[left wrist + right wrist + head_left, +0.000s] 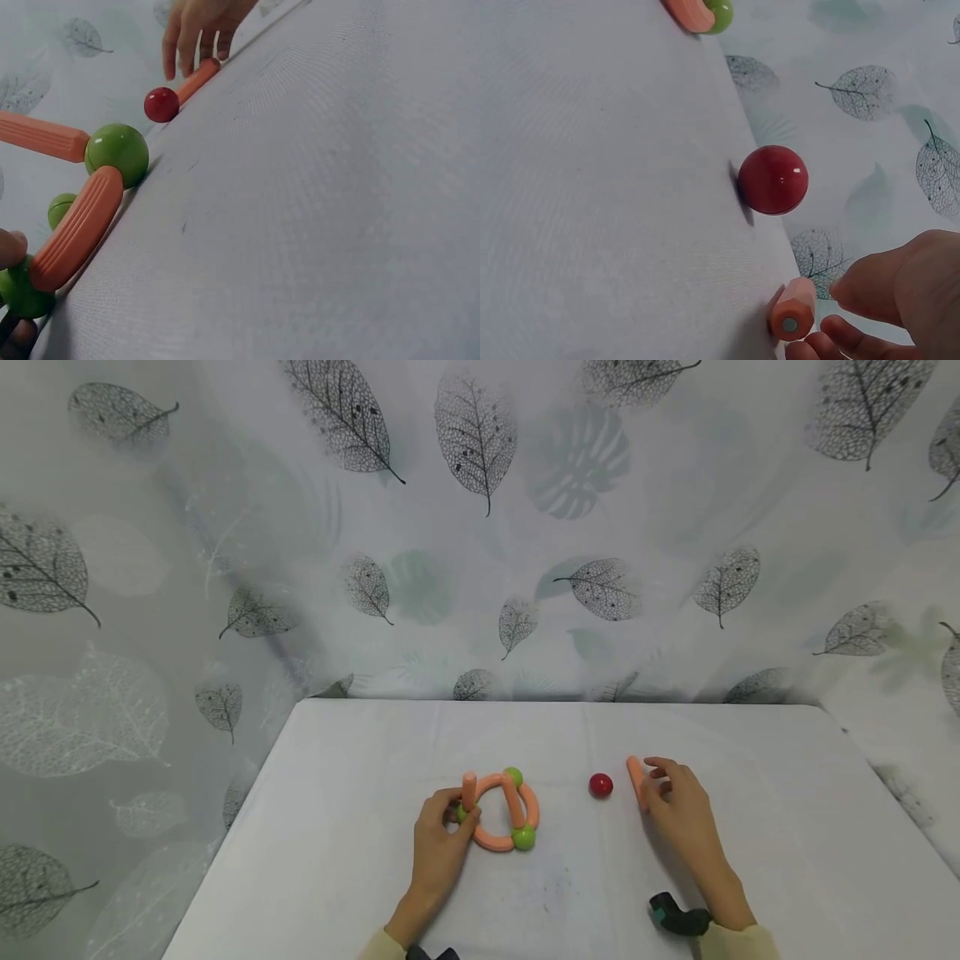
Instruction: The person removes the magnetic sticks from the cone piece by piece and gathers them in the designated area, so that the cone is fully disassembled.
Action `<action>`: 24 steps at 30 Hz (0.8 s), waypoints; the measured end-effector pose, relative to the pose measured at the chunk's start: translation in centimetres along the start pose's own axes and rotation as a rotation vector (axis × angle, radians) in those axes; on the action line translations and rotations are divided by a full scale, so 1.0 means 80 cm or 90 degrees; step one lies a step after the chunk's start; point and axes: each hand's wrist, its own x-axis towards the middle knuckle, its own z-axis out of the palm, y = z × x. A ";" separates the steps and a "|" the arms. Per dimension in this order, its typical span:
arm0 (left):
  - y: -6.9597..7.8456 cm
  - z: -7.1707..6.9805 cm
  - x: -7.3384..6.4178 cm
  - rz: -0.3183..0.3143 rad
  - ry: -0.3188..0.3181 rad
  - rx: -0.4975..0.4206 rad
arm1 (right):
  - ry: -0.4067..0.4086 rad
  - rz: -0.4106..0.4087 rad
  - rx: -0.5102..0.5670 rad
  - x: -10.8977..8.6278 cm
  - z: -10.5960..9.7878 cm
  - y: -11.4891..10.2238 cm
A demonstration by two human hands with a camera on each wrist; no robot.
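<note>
Wrist device point(678, 917): black, curved, at the right sleeve point(738, 942).
Left grip point(441, 852): pinching a ball joint of the orange-and-green ring point(491, 842), grooved curves and glossy spheres, left of centre.
Right grip point(686, 820): loose, grasping nothing, beside a faceted orange rod point(635, 777) lying on the white surface point(345, 802).
Red ball point(601, 786): shiny, between ring and rod.
Backdrop point(450, 552): leaf-printed sheet.

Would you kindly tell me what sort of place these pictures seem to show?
It looks like an indoor tabletop setup, perhaps a play or recording corner: a white table, a leaf-patterned backdrop behind it, and an orange-and-green building toy on top.
</note>
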 end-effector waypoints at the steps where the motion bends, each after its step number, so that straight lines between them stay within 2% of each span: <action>1: 0.001 0.000 0.001 0.003 0.000 0.002 | 0.001 -0.001 0.007 0.000 -0.002 0.000; 6: 0.003 -0.002 0.002 0.004 -0.002 0.007 | 0.007 -0.004 0.016 0.001 -0.005 -0.006; 10: 0.003 -0.001 0.001 -0.011 -0.011 0.014 | 0.006 -0.026 0.027 -0.002 -0.005 -0.013; 14: 0.002 0.000 0.000 -0.025 -0.017 0.015 | 0.006 -0.072 0.055 -0.004 -0.004 -0.021; 17: 0.001 0.000 0.002 -0.014 -0.020 0.013 | 0.007 -0.114 0.084 -0.006 -0.001 -0.026; 24: 0.001 0.003 0.002 0.017 -0.040 0.012 | -0.049 -0.208 0.181 -0.011 0.011 -0.042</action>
